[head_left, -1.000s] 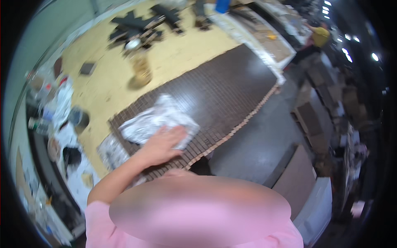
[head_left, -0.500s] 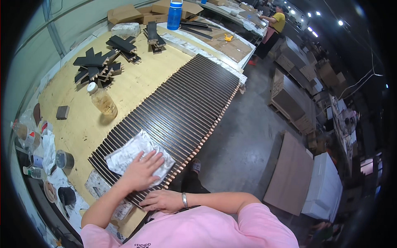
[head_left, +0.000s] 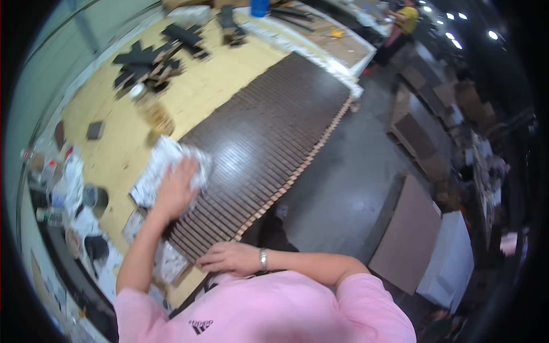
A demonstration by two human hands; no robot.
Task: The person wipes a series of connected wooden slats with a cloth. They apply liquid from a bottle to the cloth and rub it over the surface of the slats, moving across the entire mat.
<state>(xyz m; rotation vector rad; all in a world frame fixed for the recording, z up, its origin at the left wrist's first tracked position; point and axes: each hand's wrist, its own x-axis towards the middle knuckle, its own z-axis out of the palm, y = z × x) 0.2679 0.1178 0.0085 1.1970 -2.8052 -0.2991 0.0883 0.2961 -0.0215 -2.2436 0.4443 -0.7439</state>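
Dark narrow wooden strips [head_left: 274, 120] lie side by side in a long slanting panel on the yellowish tabletop, their pale ends along the right edge. My left hand [head_left: 177, 186], blurred by motion, lies flat on a crumpled white cloth [head_left: 151, 174] at the panel's near left side. The cloth reaches past the strips' left edge. At the panel's near corner rests my right hand [head_left: 231, 258], fingers stretched out and slightly bent, touching the strips' ends. A silver band is round its wrist. Just beyond the cloth stands a capped clear bottle [head_left: 153, 114] with yellowish contents.
Loose dark strips [head_left: 143, 63] lie heaped at the far left, near a small dark block [head_left: 95, 130]. Bottles and a dark cup [head_left: 96, 197] line the left edge. Brown boards [head_left: 406, 234] stand right of the floor. A person in yellow [head_left: 405, 20] is far off.
My left hand has slid the cloth leftward and away from me, to the panel's left edge. My right hand stays at the near corner. The whole view has shifted slightly.
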